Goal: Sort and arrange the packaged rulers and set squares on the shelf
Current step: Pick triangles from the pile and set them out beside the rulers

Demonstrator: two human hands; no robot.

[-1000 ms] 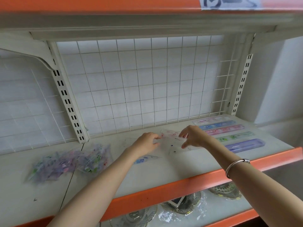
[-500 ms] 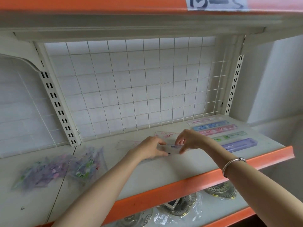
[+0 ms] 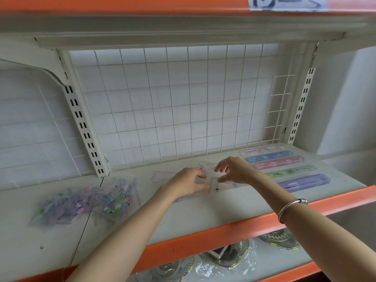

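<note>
Plastic-wrapped glass dishes [image 3: 223,256] lie below, a white wire grid [image 3: 173,102] above.

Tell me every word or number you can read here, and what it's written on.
"–": a dash between handwritten characters on the paper label stuck to the upper orange shelf edge. The picture's top edge cuts off the characters, so they can't be read with certainty.
Packaged rulers: print too small and blurred to read.
Set square packet: pink print, blurred.
Small packets at left: unreadable.

Rulers [image 3: 278,165] R on shelf [image 3: 203,210]; pkts [image 3: 85,202] L
</note>
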